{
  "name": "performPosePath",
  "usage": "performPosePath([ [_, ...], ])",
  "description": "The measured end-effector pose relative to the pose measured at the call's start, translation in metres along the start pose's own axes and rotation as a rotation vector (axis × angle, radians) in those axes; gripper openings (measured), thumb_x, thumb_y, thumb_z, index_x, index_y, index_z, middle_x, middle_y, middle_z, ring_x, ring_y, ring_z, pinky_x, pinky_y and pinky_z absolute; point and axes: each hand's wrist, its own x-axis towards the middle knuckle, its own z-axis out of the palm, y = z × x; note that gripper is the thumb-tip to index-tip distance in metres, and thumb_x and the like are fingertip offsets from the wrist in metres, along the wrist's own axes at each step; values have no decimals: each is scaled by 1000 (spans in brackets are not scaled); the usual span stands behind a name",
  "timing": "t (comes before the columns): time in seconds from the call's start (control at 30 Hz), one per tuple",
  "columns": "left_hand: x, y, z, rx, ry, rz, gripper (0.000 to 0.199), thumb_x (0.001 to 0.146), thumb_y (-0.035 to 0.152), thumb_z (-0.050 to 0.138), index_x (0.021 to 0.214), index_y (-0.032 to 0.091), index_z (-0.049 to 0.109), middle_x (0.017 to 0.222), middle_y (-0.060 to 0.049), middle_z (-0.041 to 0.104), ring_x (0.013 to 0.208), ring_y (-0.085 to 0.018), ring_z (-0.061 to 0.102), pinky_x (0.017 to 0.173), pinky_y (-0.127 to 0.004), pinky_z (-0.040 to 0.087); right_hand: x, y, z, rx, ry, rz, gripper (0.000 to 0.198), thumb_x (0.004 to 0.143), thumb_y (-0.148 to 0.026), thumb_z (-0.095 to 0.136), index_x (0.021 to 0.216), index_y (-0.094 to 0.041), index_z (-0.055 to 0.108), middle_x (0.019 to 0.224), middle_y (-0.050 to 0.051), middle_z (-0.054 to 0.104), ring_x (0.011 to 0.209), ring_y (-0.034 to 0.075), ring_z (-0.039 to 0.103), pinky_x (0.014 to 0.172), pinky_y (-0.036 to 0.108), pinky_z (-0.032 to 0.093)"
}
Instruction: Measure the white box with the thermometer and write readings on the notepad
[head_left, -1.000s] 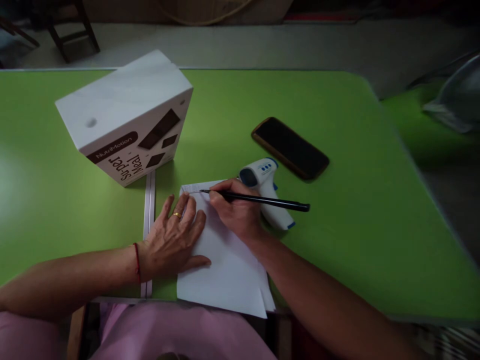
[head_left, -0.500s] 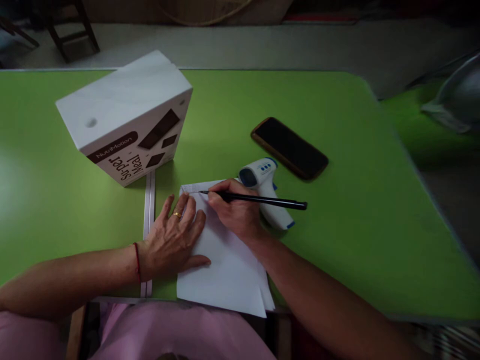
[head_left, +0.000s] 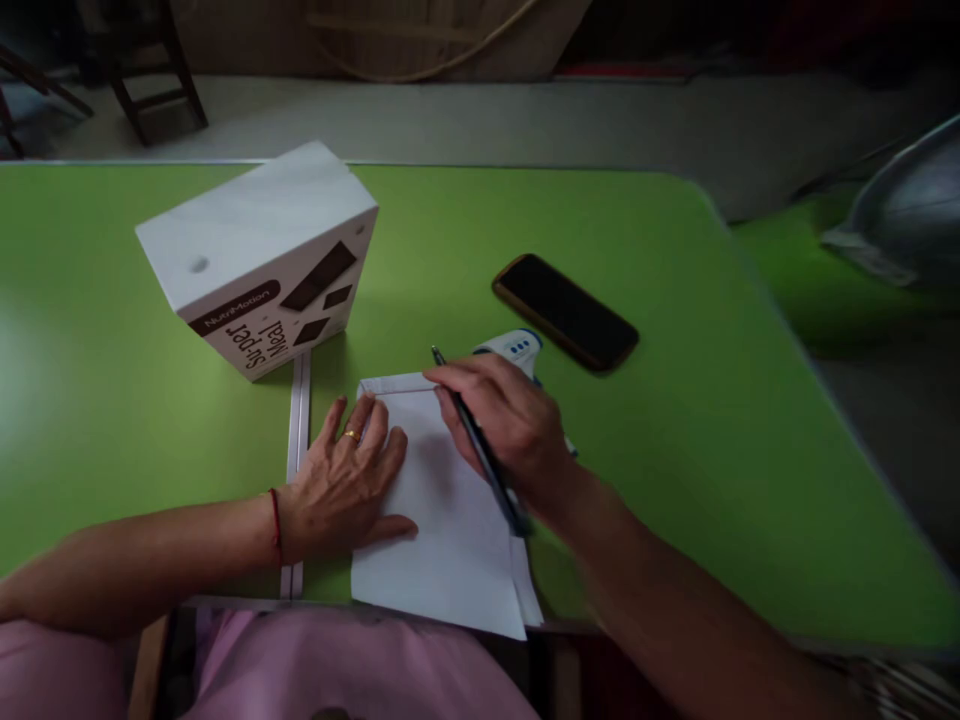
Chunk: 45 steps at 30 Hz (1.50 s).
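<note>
My left hand (head_left: 349, 475) lies flat on the left side of a white sheet of paper (head_left: 450, 560), fingers spread. A gold ring and a red bracelet show on it. Above the paper's upper right part, my right hand (head_left: 517, 425) is closed around a black pen (head_left: 484, 450). The pen's tip points away from me and its back end slants toward me. Faint writing and a line run along the sheet's top edge. Partly hidden behind my right hand is a white and blue infrared thermometer (head_left: 521, 345).
A white NutriMotion box (head_left: 259, 240) stands upright at the left of the green table (head_left: 637, 480). A dark phone (head_left: 566, 310) in a brown case lies beyond the thermometer. Dark wooden chair legs (head_left: 161, 100) show at the far left.
My right hand has moved right and turned, lifting the pen from the writing; the pen swung from pointing left to pointing away. My left hand stays on the paper. The view has shifted slightly.
</note>
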Motion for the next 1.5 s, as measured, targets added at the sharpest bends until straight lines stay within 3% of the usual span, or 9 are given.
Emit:
performPosePath([
  [0.2,1,1,-3,-9,-43,-12,91,76,76,58,131,4,46,141,-29,42,137,-44,34,111,-59,29,-19,6,-1,-231,-321,-25,39,88,-2,36,115,-11,63,92,14,63,82,23,60,72,38,51],
  [0.4,0,-1,-12,-145,-125,-29,93,74,74,63,133,4,46,144,-31,38,140,-45,29,112,-61,27,-22,0,-14,-272,-408,6,35,92,-25,48,120,-8,61,83,10,65,70,21,60,56,31,44],
  [0.5,-14,-17,-33,-303,-177,-29,76,83,68,58,130,9,50,143,-26,42,134,-40,42,105,-54,42,-26,-1,-14,-227,-429,-25,27,92,-29,50,103,-10,65,76,8,64,62,18,58,54,30,42],
  [0.6,-40,-51,-56,-423,-173,-282,55,96,61,39,114,13,59,109,-15,66,92,-25,66,77,-40,57,-33,2,-7,-195,-355,-25,23,94,-22,46,102,-9,64,78,9,66,66,18,60,58,29,44],
  [0.7,-64,-92,-69,-333,-182,-582,59,87,70,46,90,13,62,83,-12,66,69,-24,63,60,-40,55,-38,4,-1,-175,-242,31,27,95,-21,45,110,-6,61,82,11,68,71,18,62,61,28,47],
  [0.87,-56,-131,-52,-569,310,-684,73,65,58,78,118,16,52,124,-17,59,115,-35,56,88,-52,54,-40,6,-1,-212,-193,50,24,93,-21,49,104,-7,66,76,9,68,64,16,61,55,26,44],
  [0.97,-33,-138,-34,-829,473,-594,62,64,49,83,110,16,56,115,-14,64,107,-30,62,85,-46,58,-40,6,-3,-199,-207,56,26,94,-20,49,107,-6,66,79,9,69,66,16,62,56,26,46],
  [1.17,-17,-126,-39,-888,695,-508,51,65,45,84,100,16,60,103,-9,68,96,-25,67,80,-39,61,-39,7,-4,-187,-211,51,27,95,-20,48,110,-5,65,80,10,68,69,17,62,57,27,48],
  [1.5,-4,-56,-37,-1389,450,-346,34,79,36,75,103,15,63,101,-9,71,87,-22,70,71,-31,62,-36,9,-9,-70,-275,89,23,95,-22,44,109,-11,59,80,10,64,70,20,62,56,29,50],
])
